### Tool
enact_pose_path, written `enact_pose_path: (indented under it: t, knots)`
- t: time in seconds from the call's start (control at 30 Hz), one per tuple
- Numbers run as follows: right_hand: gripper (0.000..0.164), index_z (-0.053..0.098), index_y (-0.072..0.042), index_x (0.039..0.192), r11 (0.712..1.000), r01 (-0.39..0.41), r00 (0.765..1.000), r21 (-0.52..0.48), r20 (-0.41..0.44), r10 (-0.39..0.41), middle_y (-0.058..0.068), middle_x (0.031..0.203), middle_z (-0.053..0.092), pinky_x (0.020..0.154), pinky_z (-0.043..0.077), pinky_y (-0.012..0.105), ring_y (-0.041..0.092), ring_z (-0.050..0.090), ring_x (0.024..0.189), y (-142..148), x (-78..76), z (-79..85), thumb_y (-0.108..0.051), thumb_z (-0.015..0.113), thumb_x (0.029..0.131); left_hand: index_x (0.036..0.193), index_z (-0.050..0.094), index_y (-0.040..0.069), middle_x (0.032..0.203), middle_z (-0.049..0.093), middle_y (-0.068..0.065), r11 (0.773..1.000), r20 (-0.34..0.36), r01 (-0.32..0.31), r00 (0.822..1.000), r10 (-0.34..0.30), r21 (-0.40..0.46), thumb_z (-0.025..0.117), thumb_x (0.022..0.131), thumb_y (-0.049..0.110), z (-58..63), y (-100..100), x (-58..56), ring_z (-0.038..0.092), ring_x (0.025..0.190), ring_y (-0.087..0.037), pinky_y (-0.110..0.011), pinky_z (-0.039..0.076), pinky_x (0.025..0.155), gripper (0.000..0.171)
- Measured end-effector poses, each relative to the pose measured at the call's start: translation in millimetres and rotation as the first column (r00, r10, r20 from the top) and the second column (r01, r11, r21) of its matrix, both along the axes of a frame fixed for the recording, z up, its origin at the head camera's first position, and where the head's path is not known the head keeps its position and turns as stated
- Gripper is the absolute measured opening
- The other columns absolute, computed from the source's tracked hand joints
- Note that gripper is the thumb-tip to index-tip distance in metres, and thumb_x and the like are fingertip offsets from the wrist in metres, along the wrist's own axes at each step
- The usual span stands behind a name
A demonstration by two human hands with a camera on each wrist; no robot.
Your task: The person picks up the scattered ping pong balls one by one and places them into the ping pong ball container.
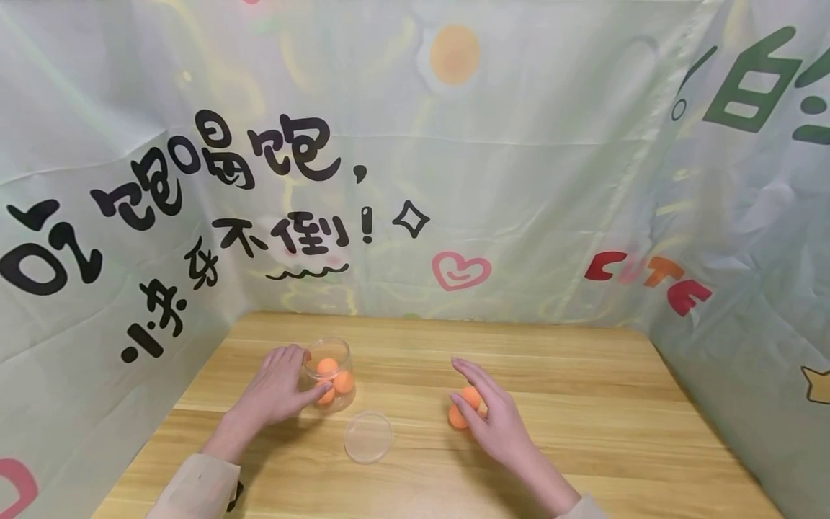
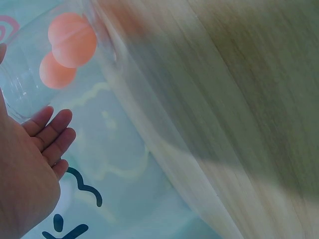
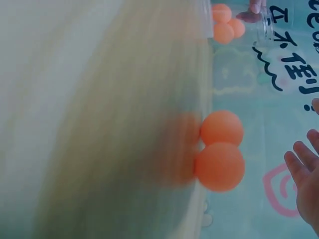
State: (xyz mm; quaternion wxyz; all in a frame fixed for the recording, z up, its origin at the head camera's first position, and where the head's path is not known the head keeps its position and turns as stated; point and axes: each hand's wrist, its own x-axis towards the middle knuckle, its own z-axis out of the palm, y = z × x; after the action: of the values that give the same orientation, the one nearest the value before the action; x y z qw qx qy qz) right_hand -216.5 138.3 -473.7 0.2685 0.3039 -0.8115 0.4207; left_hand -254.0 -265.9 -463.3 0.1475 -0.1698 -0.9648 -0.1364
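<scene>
A clear round jar (image 1: 351,353) stands upright on the table with three orange balls (image 1: 343,381) in it. My left hand (image 1: 275,386) holds the jar from the left, thumb on the near side and fingers about its upper part. In the left wrist view the fingertips (image 2: 62,117) lie by the jar's mouth. Two orange balls (image 1: 459,416) touch each other on the table to the right, also seen in the right wrist view (image 3: 220,167). Over them my right hand (image 1: 502,425) hovers, fingers and thumb spread apart, and nothing is gripped.
A clear round lid (image 1: 368,437) lies flat on the wooden table (image 1: 583,404), in front of the jar. Printed cloth walls (image 1: 532,216) stand along the back and both sides of the table.
</scene>
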Motion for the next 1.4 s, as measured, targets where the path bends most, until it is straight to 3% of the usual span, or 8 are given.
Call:
enact_pose_path:
  t: [0.17, 0.33, 0.47, 0.6, 0.9, 1.17, 1.4]
  knots:
    - [0.055, 0.055, -0.007, 0.148, 0.998, 0.037, 0.998, 0.053, 0.048, -0.04, 0.007, 0.149, 0.058, 0.116, 0.031, 0.014, 0.028, 0.055, 0.137, 13.8, 3.1, -5.6, -0.01, 0.074, 0.096, 0.12, 0.058, -0.002, 0.116, 0.06, -0.014, 1.0, -0.004, 0.0, 1.0, 0.0, -0.004, 0.067, 0.092, 0.064, -0.2, -0.4, -0.1, 0.054, 0.116, -0.036, -0.057, 0.037, 0.111, 0.072]
    - [0.057, 0.057, -0.01, 0.147, 0.993, 0.067, 0.996, 0.101, 0.051, -0.072, 0.006, 0.147, 0.06, 0.114, 0.035, 0.015, 0.028, 0.057, 0.135, 26.1, 5.1, -7.1, -0.009, 0.078, 0.093, 0.12, 0.058, -0.002, 0.118, 0.06, -0.015, 1.0, 0.008, -0.005, 1.0, 0.005, 0.003, 0.068, 0.091, 0.064, 0.0, -0.4, 0.6, 0.054, 0.118, -0.036, -0.057, 0.036, 0.112, 0.072]
    - [0.062, 0.057, -0.015, 0.147, 0.982, 0.089, 0.995, 0.168, 0.037, -0.097, 0.006, 0.145, 0.061, 0.108, 0.049, 0.033, 0.027, 0.059, 0.133, 34.3, 6.9, -7.4, -0.008, 0.081, 0.09, 0.118, 0.06, -0.001, 0.116, 0.06, -0.013, 1.0, 0.005, -0.009, 1.0, 0.009, 0.006, 0.071, 0.09, 0.062, 0.8, -0.4, 0.8, 0.054, 0.115, -0.034, -0.056, 0.037, 0.111, 0.07]
    - [0.063, 0.059, -0.013, 0.144, 0.969, 0.082, 0.996, 0.233, 0.007, -0.086, 0.007, 0.142, 0.063, 0.098, 0.056, 0.051, 0.029, 0.062, 0.128, 43.1, 8.3, -8.7, -0.007, 0.083, 0.087, 0.117, 0.06, -0.001, 0.114, 0.061, -0.013, 1.0, 0.003, -0.01, 1.0, 0.01, 0.003, 0.071, 0.09, 0.062, 1.2, -0.4, 1.1, 0.055, 0.113, -0.034, -0.056, 0.039, 0.109, 0.07]
    - [0.062, 0.062, -0.005, 0.138, 0.944, -0.001, 0.999, 0.329, 0.03, -0.009, 0.005, 0.136, 0.064, 0.09, 0.06, 0.043, 0.025, 0.066, 0.118, 56.9, 7.9, -10.8, -0.012, 0.088, 0.083, 0.12, 0.059, -0.001, 0.116, 0.061, -0.013, 1.0, 0.02, -0.011, 1.0, 0.011, 0.004, 0.071, 0.089, 0.063, -0.5, -0.4, 2.5, 0.054, 0.116, -0.035, -0.057, 0.037, 0.112, 0.072]
    - [0.056, 0.063, -0.003, 0.134, 0.914, -0.054, 0.993, 0.402, 0.121, 0.005, 0.009, 0.134, 0.065, 0.091, 0.06, 0.042, 0.027, 0.067, 0.115, 58.5, 5.4, -9.6, -0.014, 0.087, 0.084, 0.117, 0.06, 0.0, 0.113, 0.06, -0.012, 1.0, 0.01, -0.005, 1.0, 0.005, 0.0, 0.071, 0.09, 0.063, 1.7, 0.3, 1.1, 0.055, 0.114, -0.033, -0.057, 0.039, 0.109, 0.069]
    - [0.045, 0.068, -0.004, 0.123, 0.895, -0.087, 0.994, 0.438, 0.1, 0.048, 0.005, 0.124, 0.068, 0.092, 0.058, 0.045, 0.025, 0.066, 0.115, 58.5, 3.6, -8.7, -0.01, 0.088, 0.082, 0.115, 0.06, 0.002, 0.109, 0.059, -0.008, 1.0, 0.005, -0.002, 1.0, 0.002, -0.007, 0.07, 0.089, 0.064, 3.5, 1.2, 0.8, 0.054, 0.107, -0.029, -0.055, 0.041, 0.106, 0.068]
